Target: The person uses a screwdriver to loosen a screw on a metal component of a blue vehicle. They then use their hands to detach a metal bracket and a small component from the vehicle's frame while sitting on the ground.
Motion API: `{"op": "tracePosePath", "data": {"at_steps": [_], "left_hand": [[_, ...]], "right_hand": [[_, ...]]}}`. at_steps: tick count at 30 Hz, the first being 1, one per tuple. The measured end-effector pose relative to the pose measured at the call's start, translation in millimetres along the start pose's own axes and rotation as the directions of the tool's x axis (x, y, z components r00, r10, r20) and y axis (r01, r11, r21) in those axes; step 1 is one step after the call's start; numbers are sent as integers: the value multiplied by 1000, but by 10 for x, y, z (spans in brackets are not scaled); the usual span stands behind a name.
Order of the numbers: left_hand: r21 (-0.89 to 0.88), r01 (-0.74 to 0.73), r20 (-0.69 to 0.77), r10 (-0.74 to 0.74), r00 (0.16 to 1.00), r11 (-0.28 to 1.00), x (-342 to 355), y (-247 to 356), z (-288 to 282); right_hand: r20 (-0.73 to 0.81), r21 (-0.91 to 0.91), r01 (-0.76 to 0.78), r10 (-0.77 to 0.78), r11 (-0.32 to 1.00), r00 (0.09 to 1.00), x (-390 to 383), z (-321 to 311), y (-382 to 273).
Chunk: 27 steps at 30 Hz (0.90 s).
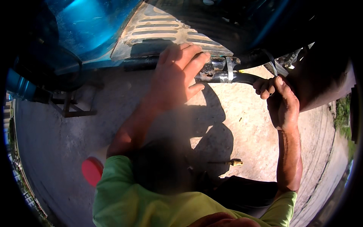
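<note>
My left hand (176, 73) lies over a black tube (141, 63), fingers stretched and somewhat apart, thumb pointing right. Just right of its fingertips, a grey band (230, 69) wraps around two dark pipe ends lying side by side, scuffed and worn. From the lower one a black hose (244, 78) bends toward my right hand (281, 96). That hand is closed, thumb pressed toward curled fingers, on a thin grey strip (273, 62) that rises above the thumb. Whether the fingers also touch the hose is hard to tell.
Behind the tube is a slotted metal footplate (157, 28), beside blue bodywork (89, 26). A yellow-handled screwdriver (236, 162) lies on the concrete ground (257, 151) in front of me. At left are a metal frame stand (72, 108) and a round red object (92, 171).
</note>
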<state>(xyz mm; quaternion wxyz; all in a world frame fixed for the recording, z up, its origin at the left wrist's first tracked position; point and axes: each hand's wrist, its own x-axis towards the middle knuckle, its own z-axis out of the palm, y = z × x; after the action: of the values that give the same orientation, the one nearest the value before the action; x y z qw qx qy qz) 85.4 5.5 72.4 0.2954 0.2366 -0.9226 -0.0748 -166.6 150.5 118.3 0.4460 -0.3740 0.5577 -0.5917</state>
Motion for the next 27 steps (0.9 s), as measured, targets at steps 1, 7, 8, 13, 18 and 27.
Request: {"op": "tracePosePath", "data": {"at_steps": [1, 7, 8, 13, 18, 27], "left_hand": [[17, 2, -11, -2, 1000, 1000, -7, 8, 17], [119, -52, -90, 63, 994, 992, -57, -57, 184], [127, -68, -106, 82, 991, 990, -64, -83, 212], [165, -96, -168, 124, 978, 982, -74, -107, 300], [181, -117, -197, 152, 968, 976, -80, -115, 314], [155, -98, -190, 127, 974, 983, -78, -112, 328]], "right_hand": [[-8, -1, -5, 5, 1000, 1000, -4, 8, -8], [-6, -2, -7, 7, 1000, 1000, 15, 40, -13], [2, 6, -15, 15, 1000, 1000, 21, 40, -24], [40, 41, -2, 0, 999, 999, -2, 128, -12], [100, -36, -5, 8, 999, 995, 1, 65, 13], [-35, -18, 35, -36, 999, 999, -292, 209, 492]]}}
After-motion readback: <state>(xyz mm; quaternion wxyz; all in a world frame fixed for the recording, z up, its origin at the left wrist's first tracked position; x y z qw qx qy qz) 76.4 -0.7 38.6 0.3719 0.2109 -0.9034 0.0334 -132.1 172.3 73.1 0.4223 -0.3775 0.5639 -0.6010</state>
